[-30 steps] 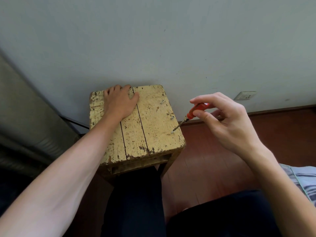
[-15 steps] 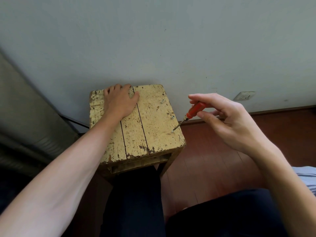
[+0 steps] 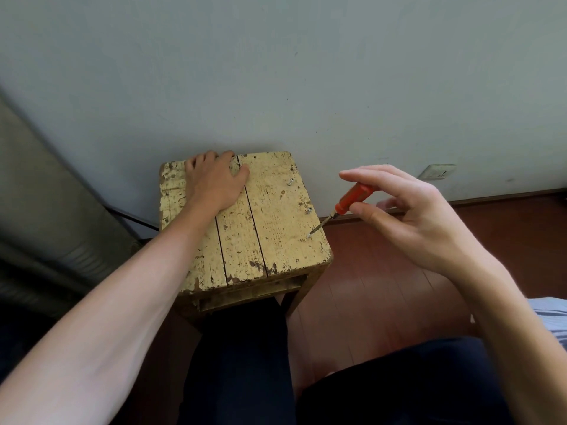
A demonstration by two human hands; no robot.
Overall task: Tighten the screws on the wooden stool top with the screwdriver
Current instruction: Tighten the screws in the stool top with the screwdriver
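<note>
With my left hand (image 3: 211,182) flat on the stool (image 3: 276,240), my right hand (image 3: 423,216) lightly pinches the slanted screwdriver (image 3: 352,199); I judge its tip may skip off the screw (image 3: 309,236).

Bare left hand (image 3: 214,185) and right hand (image 3: 408,216), bare forearms (image 3: 122,302), dark navy trousers (image 3: 239,363), striped pale fabric (image 3: 552,314) at right

Pale grey painted wall (image 3: 276,72), scuffed and speckled in places, evenly lit. White socket plate (image 3: 437,171) set low at right, just above a dark wooden skirting board (image 3: 491,200). Floor (image 3: 368,289) of reddish-brown boards. Grey ribbed furnishing (image 3: 46,194) along the left edge, with a dark cable (image 3: 132,216) beside it.
</note>
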